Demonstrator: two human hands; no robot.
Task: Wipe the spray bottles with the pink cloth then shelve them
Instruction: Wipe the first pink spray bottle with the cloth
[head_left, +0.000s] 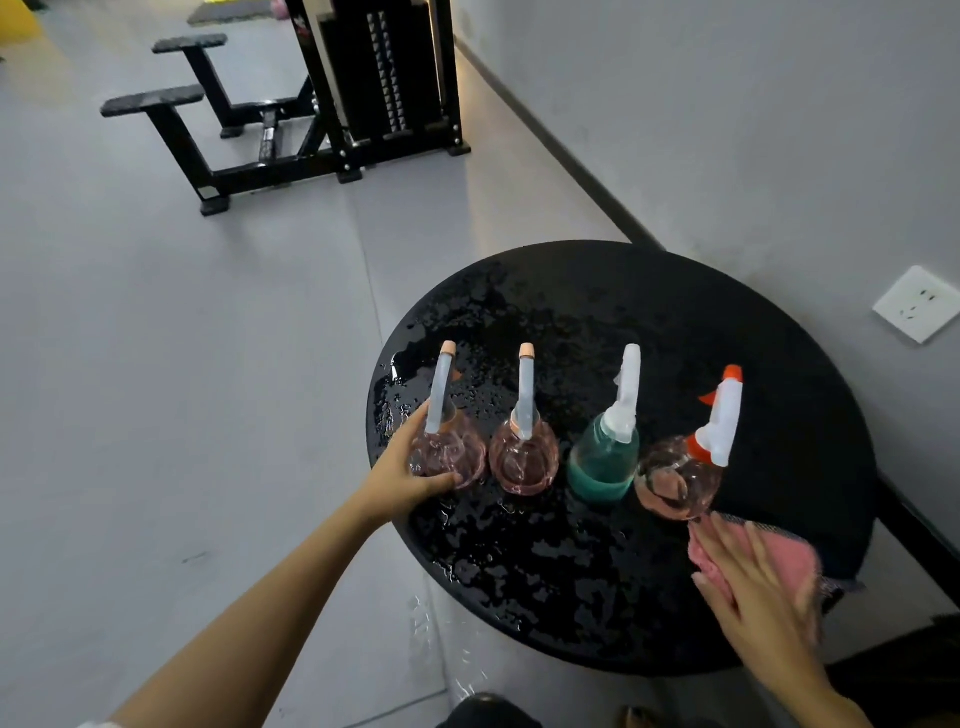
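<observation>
Four plastic spray bottles (524, 462) stand in a row on round black wet table (623, 291). L hand (405, 478) grips leftmost pink bottle (452, 457); R hand (753, 597) flat, fingers straight, on pink cloth (784, 556) at table's near-right edge.

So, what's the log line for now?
left hand: grips leftmost pink bottle | right hand: flat on pink cloth | table: wet

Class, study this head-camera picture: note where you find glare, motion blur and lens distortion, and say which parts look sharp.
Head view: glare speckles the wet black table; the right hand and pink cloth are slightly motion-blurred; the left hand gripping the leftmost bottle looks sharper; the wide lens stretches the left forearm toward the frame edge; lighting is soft, shadows faint.
</observation>
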